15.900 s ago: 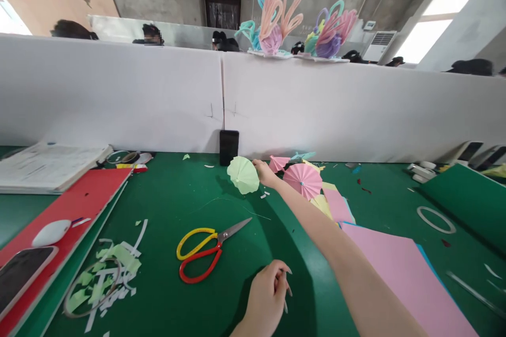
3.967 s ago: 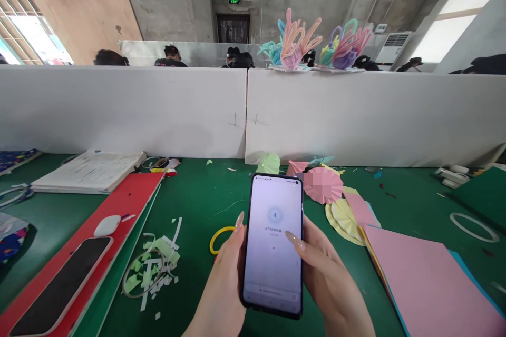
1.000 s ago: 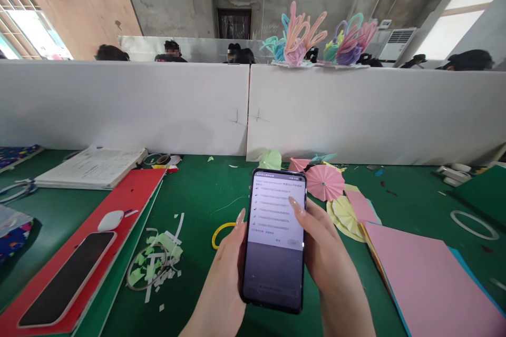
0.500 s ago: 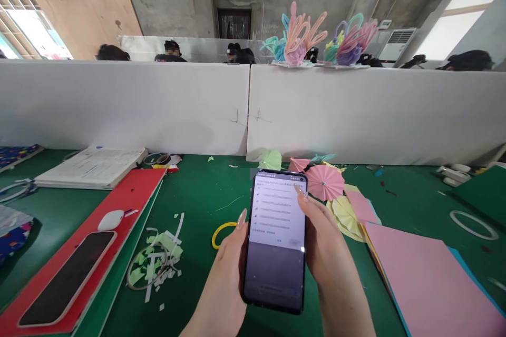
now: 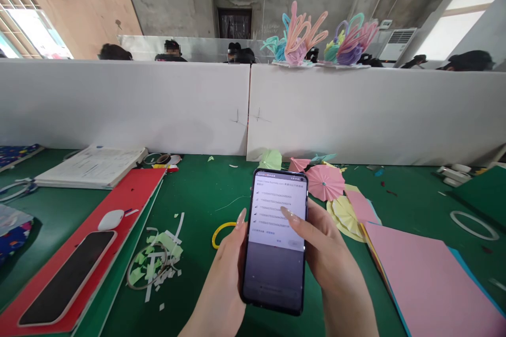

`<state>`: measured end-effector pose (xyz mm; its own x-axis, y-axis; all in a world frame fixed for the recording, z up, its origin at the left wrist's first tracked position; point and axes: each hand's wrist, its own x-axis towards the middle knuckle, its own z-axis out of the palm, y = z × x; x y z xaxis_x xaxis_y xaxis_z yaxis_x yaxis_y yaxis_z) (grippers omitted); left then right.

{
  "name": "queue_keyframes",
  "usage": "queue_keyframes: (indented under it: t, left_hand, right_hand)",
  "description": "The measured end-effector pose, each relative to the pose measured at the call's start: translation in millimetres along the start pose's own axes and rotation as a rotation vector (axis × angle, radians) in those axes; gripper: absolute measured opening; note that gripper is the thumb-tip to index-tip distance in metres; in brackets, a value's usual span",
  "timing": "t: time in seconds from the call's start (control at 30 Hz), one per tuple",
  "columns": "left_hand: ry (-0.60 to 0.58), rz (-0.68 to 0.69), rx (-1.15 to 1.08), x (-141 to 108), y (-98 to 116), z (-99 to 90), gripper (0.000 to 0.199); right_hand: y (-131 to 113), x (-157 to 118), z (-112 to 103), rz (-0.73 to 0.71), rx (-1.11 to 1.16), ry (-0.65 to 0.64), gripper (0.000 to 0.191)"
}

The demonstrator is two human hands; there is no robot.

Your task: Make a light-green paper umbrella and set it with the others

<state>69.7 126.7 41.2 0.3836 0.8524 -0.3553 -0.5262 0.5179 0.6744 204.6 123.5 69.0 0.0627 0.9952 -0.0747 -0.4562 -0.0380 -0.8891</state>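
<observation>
A black smartphone stands upright between my hands above the green table, its screen lit with a list of numbers in a pale dialog. My left hand grips the phone's left edge, thumb along the side. My right hand holds the right edge, and its thumb lies over the middle of the list. Behind the phone are folded paper rosettes: a pink one, a yellow one and a green one. Part of a yellow ring shows beside my left hand.
To the left, a second phone and a white earbud case lie on a red folder. Paper scraps surround a ring. Pink paper sheets lie at right. A white partition runs behind, with people's heads beyond.
My right thumb has moved down and left across the screen, from near the top right edge to the middle of the list. The listed text has shifted slightly.
</observation>
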Motion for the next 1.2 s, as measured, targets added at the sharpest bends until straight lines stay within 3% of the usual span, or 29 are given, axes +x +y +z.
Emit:
queue_keyframes:
  t: [0.27, 0.5, 0.8, 1.07, 1.2]
  left_hand:
    - [0.040, -0.012, -0.009, -1, 0, -2.6, 0.061]
    - [0.038, -0.005, 0.007, -1, 0, -1.9, 0.053]
    - [0.023, -0.006, -0.034, -1, 1, -0.2, 0.053]
    - [0.085, -0.020, -0.004, 1, -3, -3.1, 0.054]
    - [0.080, -0.014, 0.007, 1, -4, -4.9, 0.053]
  right_hand:
    - [10, -10, -8, -0.013, 0.050, -0.119, 0.041]
    - [8, -4, -1, 0.011, 0.012, 0.021, 0.030]
    - [11, -8, -3, -0.062, -0.020, -0.009, 0.040]
    - [8, -2, 12, -0.014, -0.036, 0.130, 0.035]
    - [11, -2, 12, -0.061, -0.051, 0.091, 0.043]
